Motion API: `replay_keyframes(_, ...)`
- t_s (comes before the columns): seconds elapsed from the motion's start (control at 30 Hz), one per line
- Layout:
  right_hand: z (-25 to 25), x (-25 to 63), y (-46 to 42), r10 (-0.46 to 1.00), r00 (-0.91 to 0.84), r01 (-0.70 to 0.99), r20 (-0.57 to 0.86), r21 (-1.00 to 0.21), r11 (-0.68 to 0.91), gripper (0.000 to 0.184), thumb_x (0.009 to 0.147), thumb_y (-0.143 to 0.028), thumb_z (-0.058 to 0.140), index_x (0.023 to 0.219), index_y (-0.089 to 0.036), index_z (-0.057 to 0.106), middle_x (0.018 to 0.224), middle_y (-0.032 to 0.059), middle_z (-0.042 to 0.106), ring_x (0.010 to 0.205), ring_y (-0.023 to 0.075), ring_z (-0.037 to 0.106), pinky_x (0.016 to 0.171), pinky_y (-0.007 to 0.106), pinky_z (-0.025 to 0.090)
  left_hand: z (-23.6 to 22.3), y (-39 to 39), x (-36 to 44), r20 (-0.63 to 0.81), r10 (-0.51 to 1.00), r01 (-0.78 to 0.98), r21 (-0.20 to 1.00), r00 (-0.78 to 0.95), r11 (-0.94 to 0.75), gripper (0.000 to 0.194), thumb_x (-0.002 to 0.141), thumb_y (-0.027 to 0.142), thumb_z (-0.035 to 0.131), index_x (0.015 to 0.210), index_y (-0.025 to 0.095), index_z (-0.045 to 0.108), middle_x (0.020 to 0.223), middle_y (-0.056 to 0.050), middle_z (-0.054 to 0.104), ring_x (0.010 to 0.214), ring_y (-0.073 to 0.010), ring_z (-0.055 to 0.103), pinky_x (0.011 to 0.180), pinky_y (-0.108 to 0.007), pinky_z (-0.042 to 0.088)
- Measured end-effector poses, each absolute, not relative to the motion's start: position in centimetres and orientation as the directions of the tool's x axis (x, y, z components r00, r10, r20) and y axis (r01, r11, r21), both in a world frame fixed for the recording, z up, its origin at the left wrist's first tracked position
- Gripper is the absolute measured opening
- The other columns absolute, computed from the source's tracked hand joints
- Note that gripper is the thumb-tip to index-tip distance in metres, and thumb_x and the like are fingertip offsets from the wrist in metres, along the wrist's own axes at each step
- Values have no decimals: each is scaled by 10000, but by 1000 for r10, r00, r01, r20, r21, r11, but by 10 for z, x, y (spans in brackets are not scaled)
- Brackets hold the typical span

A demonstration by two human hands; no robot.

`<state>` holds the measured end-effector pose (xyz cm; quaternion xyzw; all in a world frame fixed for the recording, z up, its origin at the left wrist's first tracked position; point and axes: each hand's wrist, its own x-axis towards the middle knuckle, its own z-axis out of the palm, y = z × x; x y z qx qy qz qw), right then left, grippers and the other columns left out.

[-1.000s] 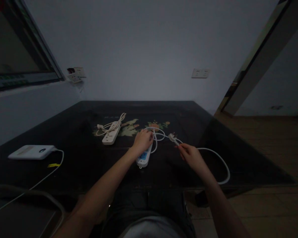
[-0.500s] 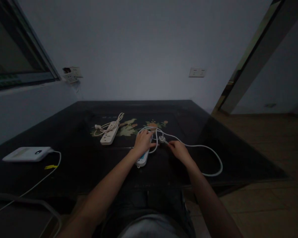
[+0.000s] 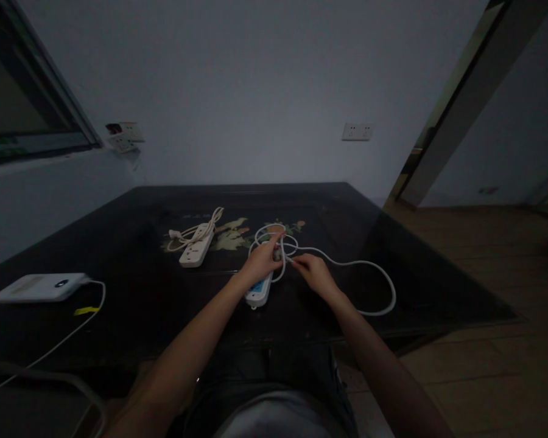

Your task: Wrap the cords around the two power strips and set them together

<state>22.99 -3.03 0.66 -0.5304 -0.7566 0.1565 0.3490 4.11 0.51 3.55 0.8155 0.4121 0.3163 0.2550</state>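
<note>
Nearest me, at lower left, I have a pale tube (image 3: 64, 375) curving in front of the table edge, with a thin cable (image 3: 50, 353) running past it, beside a yellow tag (image 3: 86, 310), to a white power bank (image 3: 36, 287) lying flat. Ahead of the person, the near power strip (image 3: 257, 295) lies lengthwise on the dark table (image 3: 201, 316). I see the left hand (image 3: 262, 260) over its far part, thumb and forefinger spread; whether the other fingers grip, I can't tell. The right hand (image 3: 317, 272) pinches the white cord (image 3: 395, 295) just behind its plug (image 3: 277, 253), which I see only partly, between the hands. In the way, a cord loop crosses there, with more coils beyond. Farther left sits a second power strip (image 3: 194, 252), its own cord bundled on top. On the wall I make out a double outlet (image 3: 357, 131) and, at left, a dark recess (image 3: 114, 129), contents too dim to tell.
</note>
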Motion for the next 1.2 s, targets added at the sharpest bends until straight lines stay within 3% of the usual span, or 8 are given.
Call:
replay_keyframes(0.17,17,216,-19,892,-98,682,442,-622,384,240,905,-302,497,876,-175,698,860,76,690,810,185,599,739,291,424,33,7,42,335,825,505,666,455,-549,795,711,155,626,1436,229,308,1035,-62,654,818,-185,636,785,-312,463)
replay_keyframes(0.33,28,191,1,922,-60,651,383,-685,327,194,851,-331,551,808,-170,650,709,24,634,634,152,539,582,246,358,27,10,41,359,820,458,696,445,-553,752,667,93,613,1374,170,369,991,-66,677,828,-190,640,786,-306,474)
replay_keyframes(0.43,28,188,4,928,1,634,372,-718,287,128,815,-247,547,745,-166,619,655,5,601,583,141,512,556,243,335,28,15,36,355,832,391,757,427,-523,636,663,139,672,1263,161,462,968,-62,683,874,-196,639,819,-318,478)
replay_keyframes(0.57,29,197,-7,914,48,667,403,-694,271,130,789,-257,557,694,-179,599,645,7,585,599,151,509,570,253,338,39,21,20,304,891,295,864,337,-407,345,673,225,715,986,155,590,888,-36,656,822,-180,629,772,-317,507)
replay_keyframes(0.73,30,206,-29,897,54,720,439,-640,270,134,793,-275,560,686,-195,577,642,8,580,614,160,516,593,265,333,61,20,-14,297,947,-51,955,123,-292,359,689,296,724,986,179,559,878,-5,603,812,-178,657,732,-345,564)
replay_keyframes(0.83,29,209,-37,894,56,740,444,-620,262,143,803,-286,551,694,-195,570,650,10,578,651,170,530,622,272,334,76,19,-38,327,945,-236,916,-26,-324,412,677,293,748,1013,222,521,875,31,579,788,-166,684,724,-353,583)
replay_keyframes(0.93,26,213,-43,896,57,758,441,-603,249,158,803,-303,559,686,-197,556,648,6,572,665,174,530,634,277,322,95,20,-59,375,913,-279,870,-160,-407,389,686,285,765,981,241,516,878,38,574,800,-165,692,709,-331,593)
replay_keyframes(1.2,16,215,-53,900,93,682,426,-685,254,149,786,-300,566,680,-199,539,598,-17,522,567,141,478,542,247,298,166,27,-92,575,724,-153,733,-381,-663,314,830,132,641,1007,253,413,908,99,552,858,-119,664,782,-345,572)
